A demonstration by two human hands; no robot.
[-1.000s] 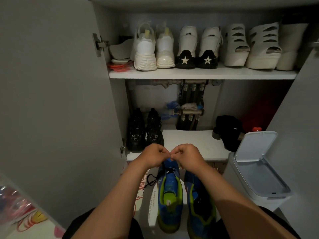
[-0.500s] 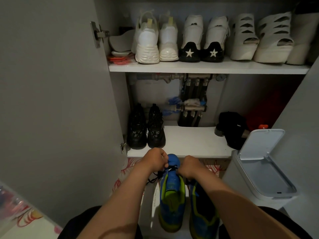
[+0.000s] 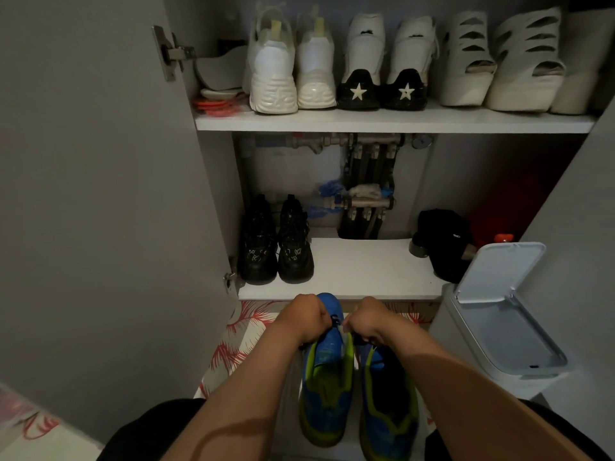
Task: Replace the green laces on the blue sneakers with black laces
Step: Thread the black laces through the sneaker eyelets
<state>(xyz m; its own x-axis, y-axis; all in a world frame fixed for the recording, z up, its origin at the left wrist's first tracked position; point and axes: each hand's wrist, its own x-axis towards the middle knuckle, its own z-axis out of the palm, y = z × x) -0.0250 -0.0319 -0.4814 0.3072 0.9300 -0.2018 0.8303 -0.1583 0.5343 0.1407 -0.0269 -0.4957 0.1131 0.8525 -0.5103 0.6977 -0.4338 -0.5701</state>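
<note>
Two blue sneakers with lime-green trim stand side by side on the floor in front of me, toes pointing away. Over the left sneaker [image 3: 327,377] both fists are closed at the lacing. My left hand [image 3: 304,319] and my right hand [image 3: 367,322] each pinch a black lace [image 3: 335,321] near the toe end, knuckles almost touching. A short stretch of black lace shows between them. The right sneaker [image 3: 391,404] lies partly under my right forearm. No green lace is visible.
An open shoe cabinet faces me, its door [image 3: 100,194] swung out on the left. The lower shelf [image 3: 359,271] holds black boots [image 3: 276,247] and a dark bag [image 3: 444,242]. White shoes [image 3: 293,71] line the upper shelf. A bin with a raised lid [image 3: 499,314] stands at right.
Both hands dropped from above the sneaker down onto its lacing and moved slightly apart. The camera tilted down, so the shelves sit higher in view.
</note>
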